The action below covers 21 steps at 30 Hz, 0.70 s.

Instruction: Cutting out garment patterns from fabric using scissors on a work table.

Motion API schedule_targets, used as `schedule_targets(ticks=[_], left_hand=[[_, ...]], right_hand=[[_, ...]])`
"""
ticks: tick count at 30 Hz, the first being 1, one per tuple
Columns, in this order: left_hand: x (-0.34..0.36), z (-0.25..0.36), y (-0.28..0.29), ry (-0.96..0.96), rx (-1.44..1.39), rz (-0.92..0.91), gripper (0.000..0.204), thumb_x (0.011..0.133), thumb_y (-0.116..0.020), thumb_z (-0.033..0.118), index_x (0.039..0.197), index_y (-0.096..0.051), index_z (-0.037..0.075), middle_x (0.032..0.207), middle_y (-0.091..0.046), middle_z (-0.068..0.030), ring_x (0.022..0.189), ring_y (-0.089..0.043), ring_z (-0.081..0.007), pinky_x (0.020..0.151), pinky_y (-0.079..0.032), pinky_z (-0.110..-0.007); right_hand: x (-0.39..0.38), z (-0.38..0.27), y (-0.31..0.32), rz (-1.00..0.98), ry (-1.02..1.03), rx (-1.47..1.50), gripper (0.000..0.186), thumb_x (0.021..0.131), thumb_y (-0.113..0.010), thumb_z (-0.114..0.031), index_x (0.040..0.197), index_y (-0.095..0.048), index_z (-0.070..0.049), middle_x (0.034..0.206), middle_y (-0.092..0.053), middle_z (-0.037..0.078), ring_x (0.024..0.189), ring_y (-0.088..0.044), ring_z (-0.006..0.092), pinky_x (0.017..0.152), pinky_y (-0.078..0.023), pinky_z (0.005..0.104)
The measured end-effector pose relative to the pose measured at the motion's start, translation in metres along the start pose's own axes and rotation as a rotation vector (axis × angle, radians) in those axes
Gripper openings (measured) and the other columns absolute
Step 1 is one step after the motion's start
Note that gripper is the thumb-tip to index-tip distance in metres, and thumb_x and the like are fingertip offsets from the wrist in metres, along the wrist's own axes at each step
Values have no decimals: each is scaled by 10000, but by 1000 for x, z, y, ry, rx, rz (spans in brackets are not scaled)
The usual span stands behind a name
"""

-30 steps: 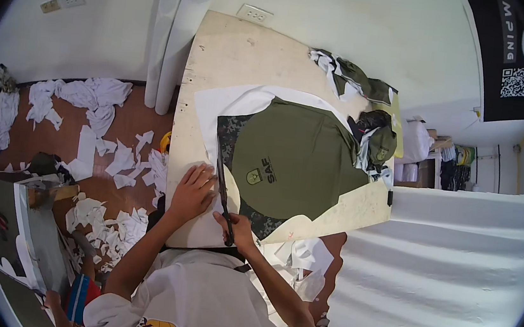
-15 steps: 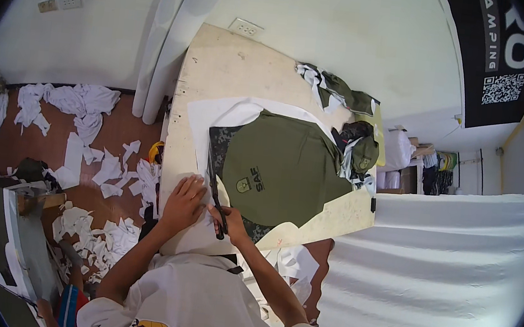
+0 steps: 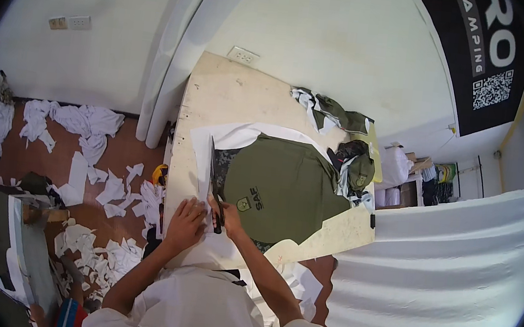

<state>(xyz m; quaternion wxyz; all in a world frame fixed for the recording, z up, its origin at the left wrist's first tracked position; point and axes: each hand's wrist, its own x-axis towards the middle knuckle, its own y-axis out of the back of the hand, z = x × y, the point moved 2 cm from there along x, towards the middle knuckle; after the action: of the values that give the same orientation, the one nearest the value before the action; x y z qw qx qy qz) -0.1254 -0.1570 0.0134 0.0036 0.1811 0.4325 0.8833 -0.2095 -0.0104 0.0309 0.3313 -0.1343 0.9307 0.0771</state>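
My right hand (image 3: 230, 221) grips a large pair of black-handled scissors (image 3: 215, 188), their long blades pointing away from me. The blades lie along the left edge of a dark camouflage-patterned piece of fabric (image 3: 227, 158), where it meets a white sheet (image 3: 201, 157). My left hand (image 3: 186, 221) rests flat on that white material with its fingers stretched out, just left of the scissor handles. An olive-green cloth panel (image 3: 285, 185) with a small printed emblem covers most of the camouflage piece. How far the blades are apart is hard to see.
The pale wooden table (image 3: 218, 95) stands against the wall. Crumpled green and white fabric pieces (image 3: 332, 113) and a bundle of dark cloth (image 3: 358, 164) lie at its far right. White scraps (image 3: 99, 258) litter the floor at left. Another person's arm (image 3: 40, 317) shows at lower left.
The view has tilted, so the table sits lower in the picture. The scissor blades are turned more steeply against the camouflage edge. My left hand stays flat beside them.
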Motion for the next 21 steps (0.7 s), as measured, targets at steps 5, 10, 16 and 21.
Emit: schedule_targets(ticks=[5, 10, 16, 21], left_hand=[[0, 6, 5, -5, -10, 21, 406, 788, -661, 178, 1172, -632, 49, 1317, -539, -137, 1337, -426, -345, 1149, -286, -499], [-6, -2, -4, -37, 45, 3, 212, 780, -683, 159, 966, -675, 58, 1147, -616, -102, 1222, -515, -328, 1037, -392, -460], [-27, -30, 51, 513, 120, -238, 273, 817, -629, 106, 1070, -639, 5, 1247, -558, -214, 1228, -491, -378, 1051, -370, -495], [70, 25, 5, 56, 134, 59, 585, 862, -641, 174, 1414, -474, 77, 1463, -425, -197, 1385, -342, -401, 1160, -246, -513]], right_hand=[[23, -8, -5, 39, 53, 18, 524, 795, -769, -545, 646, -547, -94, 549, -526, 0, 451, -526, 114, 446, -427, 253], [37, -44, -5, 14, 345, -29, 485, 848, -743, -459, 628, -545, -75, 532, -524, 20, 457, -534, 127, 440, -431, 280], [-34, -41, 58, 441, 686, -499, 396, 817, -788, -361, 723, -625, -13, 554, -582, 114, 508, -604, 269, 516, -463, 389], [-45, 30, 143, 734, 541, -701, 361, 813, -725, -239, 1079, -588, -37, 916, -656, 223, 804, -633, 433, 703, -511, 500]])
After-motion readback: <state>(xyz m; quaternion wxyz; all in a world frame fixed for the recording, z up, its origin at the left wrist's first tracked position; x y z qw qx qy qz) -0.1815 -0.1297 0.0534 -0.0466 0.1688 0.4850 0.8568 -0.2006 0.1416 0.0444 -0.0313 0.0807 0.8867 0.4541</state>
